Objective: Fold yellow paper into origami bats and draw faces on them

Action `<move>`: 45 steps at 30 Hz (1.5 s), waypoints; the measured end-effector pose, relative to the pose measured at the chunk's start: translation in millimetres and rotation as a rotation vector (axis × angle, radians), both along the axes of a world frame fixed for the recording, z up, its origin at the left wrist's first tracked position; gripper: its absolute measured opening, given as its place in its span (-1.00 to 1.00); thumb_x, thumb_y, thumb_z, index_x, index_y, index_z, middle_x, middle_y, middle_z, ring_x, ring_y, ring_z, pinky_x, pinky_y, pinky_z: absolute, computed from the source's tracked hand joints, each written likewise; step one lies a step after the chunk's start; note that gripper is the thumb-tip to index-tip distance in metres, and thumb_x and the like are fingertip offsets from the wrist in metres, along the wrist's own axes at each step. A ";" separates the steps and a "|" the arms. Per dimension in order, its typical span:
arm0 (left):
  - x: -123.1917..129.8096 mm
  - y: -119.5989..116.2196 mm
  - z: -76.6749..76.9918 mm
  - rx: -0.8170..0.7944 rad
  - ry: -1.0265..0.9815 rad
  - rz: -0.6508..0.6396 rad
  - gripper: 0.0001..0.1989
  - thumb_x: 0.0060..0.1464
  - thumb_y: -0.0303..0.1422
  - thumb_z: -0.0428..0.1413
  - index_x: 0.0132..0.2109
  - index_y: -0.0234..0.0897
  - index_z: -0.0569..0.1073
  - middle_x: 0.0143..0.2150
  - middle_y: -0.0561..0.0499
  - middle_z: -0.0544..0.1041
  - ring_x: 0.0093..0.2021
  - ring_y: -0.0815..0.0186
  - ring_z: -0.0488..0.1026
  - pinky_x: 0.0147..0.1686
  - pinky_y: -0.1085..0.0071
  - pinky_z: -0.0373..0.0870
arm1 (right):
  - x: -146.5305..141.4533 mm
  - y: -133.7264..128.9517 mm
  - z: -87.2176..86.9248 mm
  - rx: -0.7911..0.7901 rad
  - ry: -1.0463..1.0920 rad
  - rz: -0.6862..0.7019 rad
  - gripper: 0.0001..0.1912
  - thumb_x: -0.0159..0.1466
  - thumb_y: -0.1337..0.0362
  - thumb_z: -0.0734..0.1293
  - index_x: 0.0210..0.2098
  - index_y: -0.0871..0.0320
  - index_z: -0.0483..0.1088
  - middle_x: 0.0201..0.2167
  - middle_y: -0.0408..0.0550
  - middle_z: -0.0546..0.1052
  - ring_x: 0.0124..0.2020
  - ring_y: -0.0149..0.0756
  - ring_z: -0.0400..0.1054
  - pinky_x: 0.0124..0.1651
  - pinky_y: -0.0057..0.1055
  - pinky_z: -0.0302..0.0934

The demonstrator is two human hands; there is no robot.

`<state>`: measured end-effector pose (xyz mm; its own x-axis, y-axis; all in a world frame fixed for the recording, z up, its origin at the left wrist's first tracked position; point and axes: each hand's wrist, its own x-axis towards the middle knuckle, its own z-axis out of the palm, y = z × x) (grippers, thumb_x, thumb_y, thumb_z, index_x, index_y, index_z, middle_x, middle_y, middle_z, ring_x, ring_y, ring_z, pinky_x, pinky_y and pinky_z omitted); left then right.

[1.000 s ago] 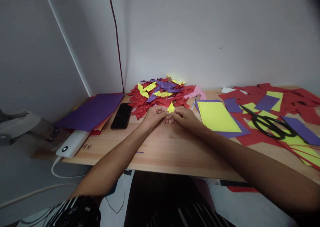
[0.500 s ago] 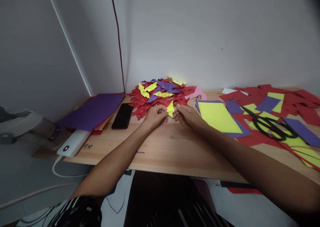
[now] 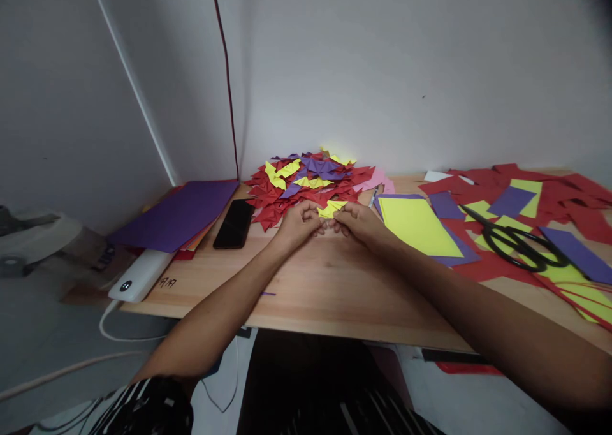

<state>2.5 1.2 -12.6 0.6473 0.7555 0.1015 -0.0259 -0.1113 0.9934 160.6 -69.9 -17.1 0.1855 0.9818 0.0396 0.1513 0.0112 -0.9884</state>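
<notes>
A small folded yellow paper piece (image 3: 331, 210) is held between my two hands, just above the wooden table (image 3: 325, 294). My left hand (image 3: 302, 223) pinches its left end with bent fingers. At its right end, my right hand (image 3: 357, 222) grips it between thumb and fingers. Right behind my hands lies a heap of folded paper pieces (image 3: 310, 173) in red, purple and yellow. Part of this heap is hidden by my fingers.
Left of my arms lie a black phone (image 3: 234, 223), purple sheets (image 3: 182, 212) and a white power bank (image 3: 143, 274) with a cable. On the right are yellow sheets (image 3: 418, 226), black scissors (image 3: 519, 243) and scattered red paper cutouts (image 3: 516, 167). A wall (image 3: 382, 71) stands behind.
The yellow folded paper has turned from standing upright to lying lengthwise between my hands. My right fingers have closed over its right end. Everything else stays put.
</notes>
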 end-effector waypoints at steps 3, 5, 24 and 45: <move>-0.9 0.5 1.5 -0.039 -0.015 0.001 -0.78 -0.08 -0.47 0.15 -0.25 -0.34 0.30 -0.53 0.07 0.50 -0.57 0.43 0.46 -0.54 0.55 0.31 | -0.1 0.2 0.2 -0.006 0.008 -0.014 -0.83 0.22 0.28 0.28 -0.48 0.17 0.27 -0.54 -0.11 0.50 -0.66 -0.53 0.19 -0.58 -0.53 0.07; -2.1 0.9 4.1 -0.056 -0.024 0.016 -0.79 -0.09 -0.48 0.15 -0.25 -0.34 0.31 -0.53 0.05 0.51 -0.59 0.43 0.45 -0.54 0.54 0.31 | -0.3 0.5 0.3 -0.006 0.017 -0.028 -0.83 0.22 0.29 0.28 -0.48 0.17 0.26 -0.51 -0.09 0.51 -0.66 -0.54 0.20 -0.58 -0.53 0.08; -6.4 5.0 9.8 -0.089 -0.145 0.162 -0.80 -0.07 -0.40 0.16 -0.24 -0.36 0.41 -0.44 0.03 0.47 -0.51 0.46 0.40 -0.52 0.55 0.27 | -3.7 -2.9 11.8 -0.083 -0.011 -0.005 -0.78 0.16 0.31 0.26 -0.56 0.21 0.44 -0.62 -0.10 0.46 -0.68 -0.53 0.15 -0.60 -0.52 0.03; -7.3 5.4 6.7 -0.038 -0.049 0.094 -0.83 -0.12 -0.43 0.22 -0.34 -0.38 0.42 -0.54 0.07 0.46 -0.60 0.51 0.35 -0.55 0.58 0.23 | -0.8 -4.5 0.9 0.047 -0.109 -0.022 -0.70 0.22 0.04 0.25 -0.41 0.16 0.33 -0.47 -0.07 0.51 -0.63 -0.50 0.20 -0.60 -0.52 0.04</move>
<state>-4.8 6.6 -5.8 0.5687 0.8163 0.1011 -0.0656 -0.0775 0.9948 159.9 -74.4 -16.1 0.1996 0.9741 0.1064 0.2582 0.0525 -0.9647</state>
